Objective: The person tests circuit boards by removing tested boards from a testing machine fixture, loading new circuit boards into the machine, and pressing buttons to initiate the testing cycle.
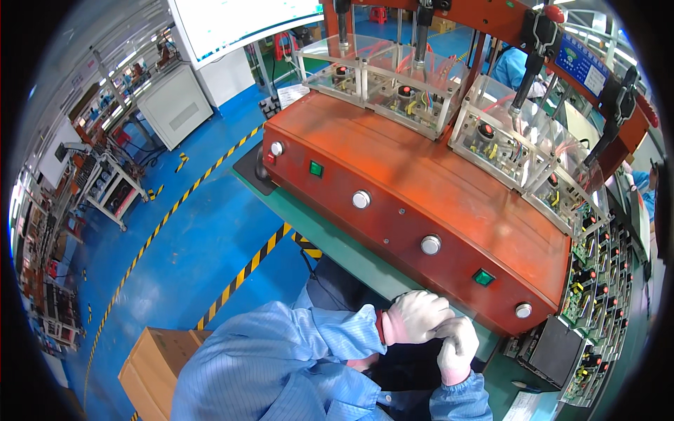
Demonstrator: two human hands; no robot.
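My left hand (417, 318), in a white glove with a pinkish cuff, is held in front of my body with its fingers curled. My right hand (458, 349), gloved the same way, meets it at the fingertips, its fingers bent and closed. Whatever lies between the two hands, if anything, is hidden by the gloves. Just beyond them stands a red-orange test machine (393, 158) with round silver buttons (430, 244) and green switches (484, 277) along its front. Clear-covered fixtures (404, 95) with wires and black-and-red parts sit on top of it.
A green bench edge (351, 252) runs under the machine. At right are rows of green circuit boards (597, 288), a black box (552, 351) and a pen (525, 386). A cardboard box (158, 372) stands at lower left. A screen (246, 24) hangs at the back; another person (510, 68) is behind the machine.
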